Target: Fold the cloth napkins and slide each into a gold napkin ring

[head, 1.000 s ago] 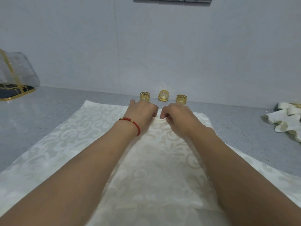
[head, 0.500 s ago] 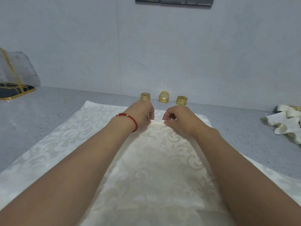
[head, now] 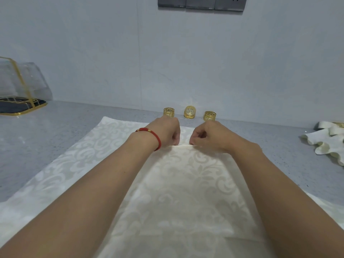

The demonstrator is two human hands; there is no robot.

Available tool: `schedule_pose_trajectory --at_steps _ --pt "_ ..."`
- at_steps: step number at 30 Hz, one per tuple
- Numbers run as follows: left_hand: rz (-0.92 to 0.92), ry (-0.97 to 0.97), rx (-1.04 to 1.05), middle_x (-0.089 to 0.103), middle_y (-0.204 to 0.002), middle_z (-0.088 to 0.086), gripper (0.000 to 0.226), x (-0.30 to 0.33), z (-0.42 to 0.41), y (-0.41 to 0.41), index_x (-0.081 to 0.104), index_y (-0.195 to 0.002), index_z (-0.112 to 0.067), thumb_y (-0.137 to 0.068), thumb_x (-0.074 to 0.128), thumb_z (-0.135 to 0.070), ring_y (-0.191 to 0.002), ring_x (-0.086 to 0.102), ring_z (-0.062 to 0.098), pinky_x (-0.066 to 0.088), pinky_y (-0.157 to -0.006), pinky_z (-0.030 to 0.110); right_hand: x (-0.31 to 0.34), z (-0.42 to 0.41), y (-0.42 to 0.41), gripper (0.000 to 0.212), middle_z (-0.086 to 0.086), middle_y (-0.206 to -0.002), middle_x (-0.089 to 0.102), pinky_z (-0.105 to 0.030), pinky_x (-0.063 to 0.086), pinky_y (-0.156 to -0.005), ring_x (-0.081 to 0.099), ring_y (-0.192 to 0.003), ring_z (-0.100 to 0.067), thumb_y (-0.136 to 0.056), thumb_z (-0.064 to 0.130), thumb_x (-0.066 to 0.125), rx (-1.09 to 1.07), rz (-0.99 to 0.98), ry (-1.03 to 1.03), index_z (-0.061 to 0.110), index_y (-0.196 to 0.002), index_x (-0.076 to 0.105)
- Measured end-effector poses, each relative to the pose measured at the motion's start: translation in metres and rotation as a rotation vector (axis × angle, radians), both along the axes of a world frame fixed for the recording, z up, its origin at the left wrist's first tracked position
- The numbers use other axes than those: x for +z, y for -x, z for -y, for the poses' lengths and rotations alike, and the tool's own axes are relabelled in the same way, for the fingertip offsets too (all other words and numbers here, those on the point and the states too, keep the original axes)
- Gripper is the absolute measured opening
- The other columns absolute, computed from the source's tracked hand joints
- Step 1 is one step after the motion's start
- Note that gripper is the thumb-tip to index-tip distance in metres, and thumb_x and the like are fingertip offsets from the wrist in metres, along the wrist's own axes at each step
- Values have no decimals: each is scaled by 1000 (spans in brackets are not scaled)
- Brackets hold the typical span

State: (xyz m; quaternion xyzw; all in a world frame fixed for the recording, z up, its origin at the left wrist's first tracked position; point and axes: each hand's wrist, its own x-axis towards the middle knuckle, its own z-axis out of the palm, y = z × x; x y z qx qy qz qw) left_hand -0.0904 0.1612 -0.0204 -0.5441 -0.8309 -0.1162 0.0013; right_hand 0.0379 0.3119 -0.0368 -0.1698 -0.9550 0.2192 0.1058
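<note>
Cream damask napkin: folded panel lying flat on the grey worktop, on top of a wider spread of the same patterned cloth; its far folded edge runs between my two hands.
Left hand: fingers curled, tips pinching the far fold of the napkin; red cord bracelet on the wrist.
Right hand: thumb and fingers curled, pinching the same fold just beside the left hand, small gap between the two.
Gold rings: left ring and right ring upright, middle ring on its side facing me, in a row near the worktop's back edge, just past my knuckles.
Right edge of worktop: ruffled cream napkin, partly cut off.
Left back corner: clear gold-trimmed cover on a dark tray.
Wall: grey sockets at top.
</note>
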Motion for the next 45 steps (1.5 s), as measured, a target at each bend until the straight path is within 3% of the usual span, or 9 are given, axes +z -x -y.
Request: schedule_pose_trajectory --at_steps 4,9,12,19,24,29,33,38,45 --pt "58 -7 31 61 -82 -5 20 -4 1 2 69 -102 -15 -85 72 -6 -84 61 18 50 -79 26 -9 -10 -5 8 10 -82 72 -13 47 -68 62 -71 -3 -86 18 78 6 -86 67 25 -89 78" --pt "4 25 63 67 -102 4 11 -8 2 1 71 -97 -15 -88 68 -9 -94 66 25 55 -84 33 -8 -10 -7 9 12 -84 74 -7 44 -63 64 -72 3 -85 22 82 12 -57 50 29 -84 77" --pt "-87 50 73 62 -108 5 17 -12 3 -2 61 -92 -23 -89 62 -7 -96 63 28 50 -75 34 -3 -7 -10 11 7 -84 75 -8 48 -64 67 -75 -3 -83 17 81 13 -18 58 26 -83 74" --pt "-203 102 30 58 -118 6 35 -9 12 -12 61 -110 -19 -87 50 5 -103 59 29 40 -73 31 8 -2 -9 20 6 -87 72 -23 52 -72 65 -76 -7 -82 11 75 45 104 5 31 -82 71" --pt "-48 33 12 65 -110 0 33 -15 26 -8 70 -102 -23 -85 54 1 -101 63 23 52 -84 32 17 2 -18 9 8 -82 75 -24 54 -75 63 -71 -2 -86 27 74 69 132 68 26 -77 77" --pt "64 -207 117 68 -84 -9 26 -29 32 -4 73 -102 -25 -87 61 -7 -89 64 17 52 -83 30 13 0 -17 6 2 -80 68 -28 51 -76 59 -70 -7 -86 23 77 72 141 53 27 -90 74" --pt "24 -159 100 62 -96 -1 20 -31 31 -7 74 -107 -14 -92 61 -9 -99 63 20 45 -81 25 16 -2 -17 7 7 -88 69 -28 52 -79 62 -77 -8 -87 28 77 58 198 -15 28 -94 74" --pt "-143 -124 121 59 -99 -3 10 -29 38 -20 61 -96 -20 -94 55 -13 -102 52 22 41 -88 39 24 2 -18 13 11 -88 60 -25 48 -75 57 -77 -6 -88 20 74 32 277 -100 30 -93 67" --pt "-200 -38 32 50 -100 -8 37 -22 53 -28 59 -101 -24 -83 51 7 -100 51 19 34 -85 36 14 19 -29 20 9 -86 58 -28 44 -62 58 -77 -17 -82 13 68 -4 245 -166 31 -88 60"
